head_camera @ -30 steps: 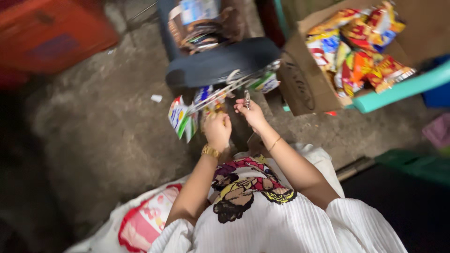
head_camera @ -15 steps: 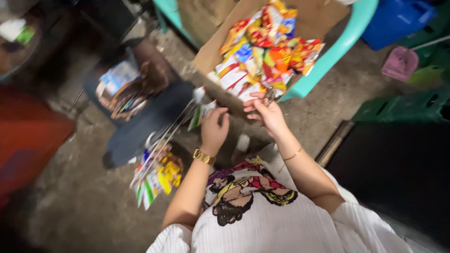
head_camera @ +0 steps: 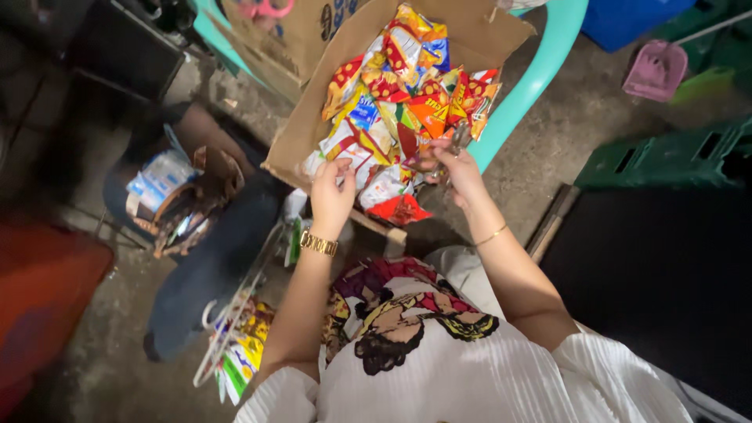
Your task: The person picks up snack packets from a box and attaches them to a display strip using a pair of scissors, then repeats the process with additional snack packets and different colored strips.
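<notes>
The left hand (head_camera: pixel 333 196), with a gold watch at its wrist, is curled at the near lip of the cardboard box (head_camera: pixel 294 145); its fingertips are pinched on the edge of a pale snack packet (head_camera: pixel 354 153) at that lip. The right hand (head_camera: pixel 458 168) is closed around a small metal tool (head_camera: pixel 459 135), seemingly a stapler, whose long axis is tilted up and away from the wrist, towards the far wall of the box. The tool is held just above the packets at the box's right side.

The box is of plain brown card, with flaps splayed open, and is filled with a loose heap of glossy, crinkled packets (head_camera: pixel 399 86) in red, orange, yellow and blue. A red packet (head_camera: pixel 399 210) hangs over the box's near edge, between the two wrists. The box is carried on a turquoise plastic chair (head_camera: pixel 540 74), whose curved rim is seen right of the box. Little free room is left between the hands and the heap.

Left of the box, a dark seat (head_camera: pixel 207 266) holds a basket of small sachets (head_camera: pixel 168 192), and a wire rack of packets (head_camera: pixel 239 337) leans below it. Right of the box lies rough concrete floor (head_camera: pixel 548 149), then a green crate (head_camera: pixel 674 157).
</notes>
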